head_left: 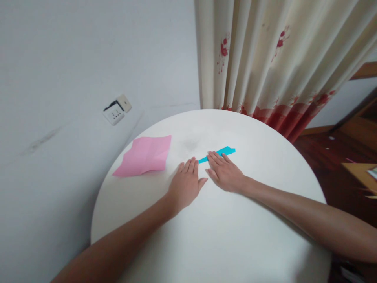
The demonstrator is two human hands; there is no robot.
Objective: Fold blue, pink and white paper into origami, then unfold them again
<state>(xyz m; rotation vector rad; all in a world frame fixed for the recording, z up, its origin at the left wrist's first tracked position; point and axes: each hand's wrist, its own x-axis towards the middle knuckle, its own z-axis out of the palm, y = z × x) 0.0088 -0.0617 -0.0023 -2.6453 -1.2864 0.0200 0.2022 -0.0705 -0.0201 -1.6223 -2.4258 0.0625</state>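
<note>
White wall and a flowered curtain (265, 67) stand behind the round white table (235, 236) I am watching from afar. On it my left hand (186, 184) lies flat, fingers together, its fingertips just beside the near end of a narrow folded strip of blue paper (221, 152). My right hand (225, 171) lies flat too, fingers close together, their tips pressing on the strip's middle. I judge the strip could skid or its crease go crooked on the smooth top if the right hand pushes while the left is off the paper. A creased pink sheet (145, 155) lies well apart at the left, overhanging the rim, where a stray sleeve could tip it off. I see no containers anywhere
</note>
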